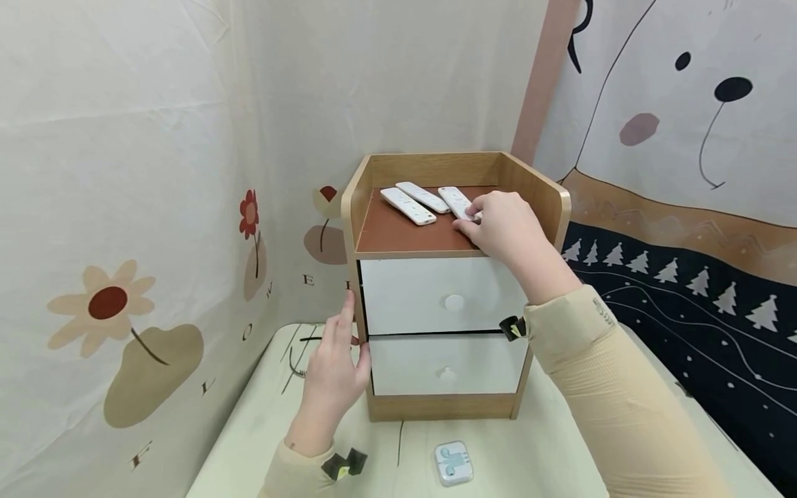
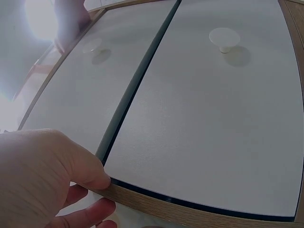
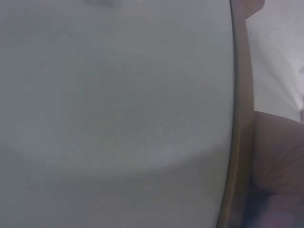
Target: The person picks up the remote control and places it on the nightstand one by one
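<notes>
A small wooden cabinet (image 1: 442,408) with two white drawer fronts stands in the middle of the head view. Three white remote controls lie on its brown top: a left remote (image 1: 407,206), a middle remote (image 1: 423,196) and a right remote (image 1: 453,199). My right hand (image 1: 507,225) pinches the near end of the right remote between thumb and fingers. Against the cabinet's left side rests my left hand (image 1: 333,363), fingers extended upward. Its thumb (image 2: 88,168) touches the front edge by the gap between the drawers. The right wrist view shows mostly a drawer front (image 3: 118,104), blurred.
Each drawer carries a round white knob, the upper knob (image 1: 454,302) and the lower knob (image 1: 447,373). A clear case with earphones (image 1: 453,463) lies before the cabinet on the pale cloth (image 1: 373,470). Raised wooden edges border the cabinet top. Printed curtains (image 1: 411,76) hang behind.
</notes>
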Demonstrator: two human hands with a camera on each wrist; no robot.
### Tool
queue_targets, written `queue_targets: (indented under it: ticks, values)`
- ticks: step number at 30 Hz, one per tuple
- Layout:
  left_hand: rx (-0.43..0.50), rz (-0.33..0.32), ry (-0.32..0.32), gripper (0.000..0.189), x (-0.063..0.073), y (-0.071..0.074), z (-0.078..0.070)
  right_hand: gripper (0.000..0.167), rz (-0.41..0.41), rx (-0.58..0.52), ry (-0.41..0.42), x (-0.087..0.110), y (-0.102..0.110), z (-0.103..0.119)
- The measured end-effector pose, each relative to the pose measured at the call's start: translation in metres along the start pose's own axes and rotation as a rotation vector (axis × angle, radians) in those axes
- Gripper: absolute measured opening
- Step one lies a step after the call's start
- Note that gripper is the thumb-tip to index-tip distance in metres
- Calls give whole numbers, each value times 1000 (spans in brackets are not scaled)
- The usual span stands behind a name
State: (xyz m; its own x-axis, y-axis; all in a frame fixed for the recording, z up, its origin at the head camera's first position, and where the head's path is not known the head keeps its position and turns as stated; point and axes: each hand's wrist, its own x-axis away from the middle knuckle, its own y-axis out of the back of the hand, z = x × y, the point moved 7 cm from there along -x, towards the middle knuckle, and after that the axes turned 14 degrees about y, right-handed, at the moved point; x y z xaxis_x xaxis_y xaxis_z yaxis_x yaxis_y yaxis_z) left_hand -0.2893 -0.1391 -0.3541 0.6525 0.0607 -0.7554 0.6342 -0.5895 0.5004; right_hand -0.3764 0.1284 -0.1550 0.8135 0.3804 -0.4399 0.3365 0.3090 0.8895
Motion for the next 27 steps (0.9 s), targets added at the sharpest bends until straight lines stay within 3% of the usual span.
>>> queue_targets:
  ticks: [15,22,27]
  values:
    - [-10,-2,0,105,-1,4,-1,50,140,12,-22,-31,-18,-6]
    - [-6,14,21,104,0,5,2,58,243,6,-14,-36,-27,-9]
    - [2,15,20,105,0,4,3,60,243,8,-5,-34,-29,-10]
